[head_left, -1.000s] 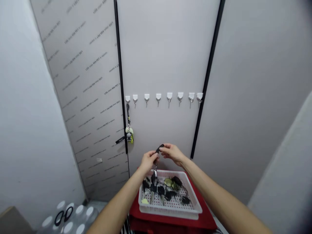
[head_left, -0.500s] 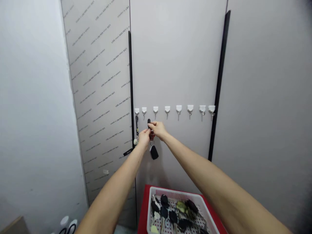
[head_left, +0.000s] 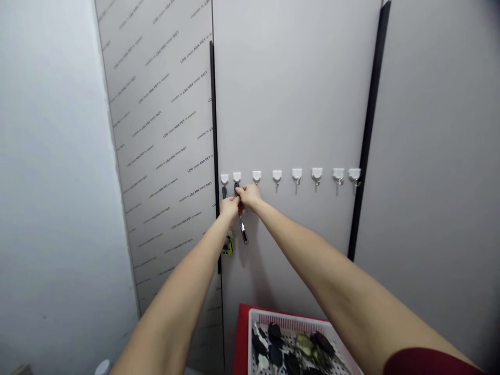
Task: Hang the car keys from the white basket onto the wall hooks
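Observation:
My left hand (head_left: 229,207) and my right hand (head_left: 250,197) meet just below the second white hook (head_left: 237,177) from the left. Both are closed on a keychain with a dark strap. Its strap top reaches the hook between my fingers; whether it is looped over the metal is hidden. A key fob (head_left: 244,232) with a silvery edge dangles below my fingers, turned edge-on. Beside my left hand, another dark strap (head_left: 224,192) hangs from the first hook (head_left: 224,179), and a yellow-green charm (head_left: 228,243) shows lower down, partly behind my left forearm.
Several more white hooks (head_left: 297,176) run rightward along the grey panel (head_left: 289,104). Black vertical strips (head_left: 369,125) border it. Below, a white basket (head_left: 304,319) of keys and fobs stands on a red surface (head_left: 241,333). A white wall (head_left: 50,156) is at left.
Both hands have moved up to the second hook with the keychain. The key fob has turned from its black face to its edge. The camera view has shifted slightly.

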Available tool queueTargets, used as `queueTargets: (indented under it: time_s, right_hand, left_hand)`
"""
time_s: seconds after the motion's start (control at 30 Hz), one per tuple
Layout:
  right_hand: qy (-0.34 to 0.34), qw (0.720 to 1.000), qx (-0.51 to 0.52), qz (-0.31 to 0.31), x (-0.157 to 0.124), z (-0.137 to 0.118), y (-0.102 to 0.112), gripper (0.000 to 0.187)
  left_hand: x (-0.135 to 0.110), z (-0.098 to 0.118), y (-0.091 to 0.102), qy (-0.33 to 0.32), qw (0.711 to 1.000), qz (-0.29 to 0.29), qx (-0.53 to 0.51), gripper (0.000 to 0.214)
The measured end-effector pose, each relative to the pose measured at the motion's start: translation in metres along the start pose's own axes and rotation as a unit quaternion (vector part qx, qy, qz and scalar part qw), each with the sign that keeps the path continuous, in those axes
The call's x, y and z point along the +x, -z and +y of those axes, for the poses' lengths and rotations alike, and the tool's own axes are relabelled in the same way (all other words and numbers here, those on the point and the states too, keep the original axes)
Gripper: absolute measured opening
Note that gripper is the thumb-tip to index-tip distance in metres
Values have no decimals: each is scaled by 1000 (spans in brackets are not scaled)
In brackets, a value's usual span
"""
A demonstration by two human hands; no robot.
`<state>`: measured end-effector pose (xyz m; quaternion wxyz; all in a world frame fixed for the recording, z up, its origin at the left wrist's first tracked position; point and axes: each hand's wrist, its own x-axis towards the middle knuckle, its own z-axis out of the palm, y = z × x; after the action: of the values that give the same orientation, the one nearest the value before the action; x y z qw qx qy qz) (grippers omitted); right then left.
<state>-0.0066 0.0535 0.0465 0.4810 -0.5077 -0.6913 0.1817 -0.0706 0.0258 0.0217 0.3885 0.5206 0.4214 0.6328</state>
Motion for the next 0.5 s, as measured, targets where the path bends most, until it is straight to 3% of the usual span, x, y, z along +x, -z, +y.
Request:
queueTargets:
  time_s: [0.13, 0.23, 0.3, 0.37, 0.5]
  right_hand:
    - [-29, 998, -41, 28, -2, 5, 1, 25]
    - [-26, 998, -55, 28, -19, 19, 7, 31]
    - [-16, 999, -48, 22, -39, 37, 12, 31]
    - [-15, 1000, -24, 9, -66, 61, 16, 28]
    - [-43, 996, -6, -77, -141, 115, 23, 26]
  left_hand:
    - [3, -9, 3, -18, 998, 25, 49, 17]
    - [-7, -19, 11, -43, 993, 70, 87, 3]
    - [-22, -32, 17, -80, 984, 84, 136, 13]
    - [-45, -50, 20, -100, 975, 48, 191, 18]
    - [-108, -96, 19, -31, 956, -131, 260, 21]
